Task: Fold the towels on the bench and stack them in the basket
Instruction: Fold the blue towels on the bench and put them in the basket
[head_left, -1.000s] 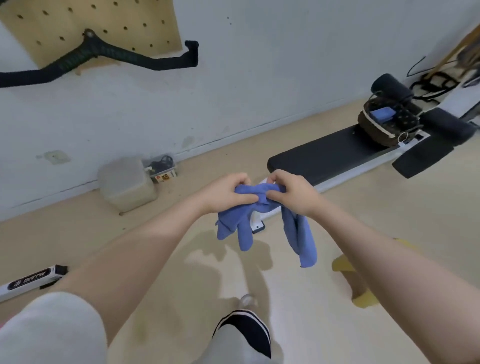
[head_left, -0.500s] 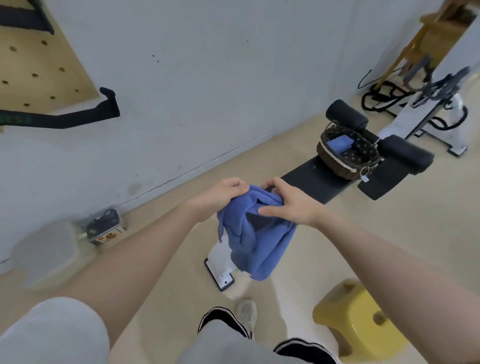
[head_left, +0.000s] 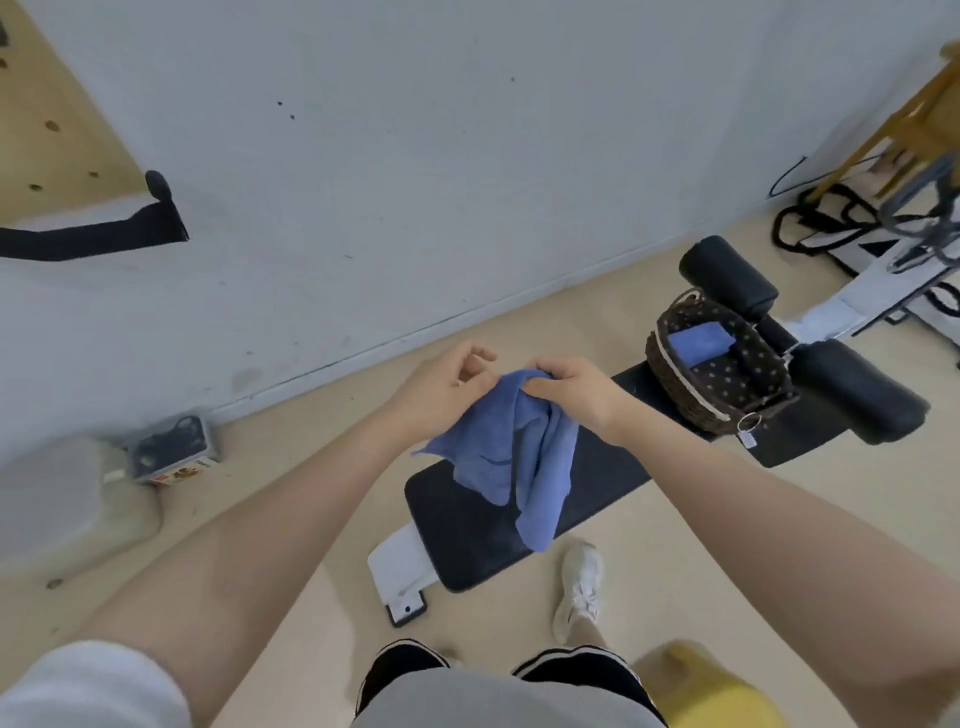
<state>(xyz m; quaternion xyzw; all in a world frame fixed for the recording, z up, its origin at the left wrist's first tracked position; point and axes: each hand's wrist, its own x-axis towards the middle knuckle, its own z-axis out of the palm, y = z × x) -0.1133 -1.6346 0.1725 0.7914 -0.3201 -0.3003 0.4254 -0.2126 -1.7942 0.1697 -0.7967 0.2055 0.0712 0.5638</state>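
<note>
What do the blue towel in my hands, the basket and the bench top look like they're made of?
Blue towel: soft matte cloth, likely microfibre or terry; it hangs in limp folds from the left hand and right hand.
Basket: dark woven wicker, with a dotted fabric lining.
Bench: black padding, probably vinyl or faux leather, with a smooth, faint sheen.

Both arms stretched out in front, wrists close together. Left hand (head_left: 441, 395) and right hand (head_left: 574, 397) each pinch the blue towel (head_left: 511, 457) (fingers curled), right hand at 3 o'clock of left.
</note>
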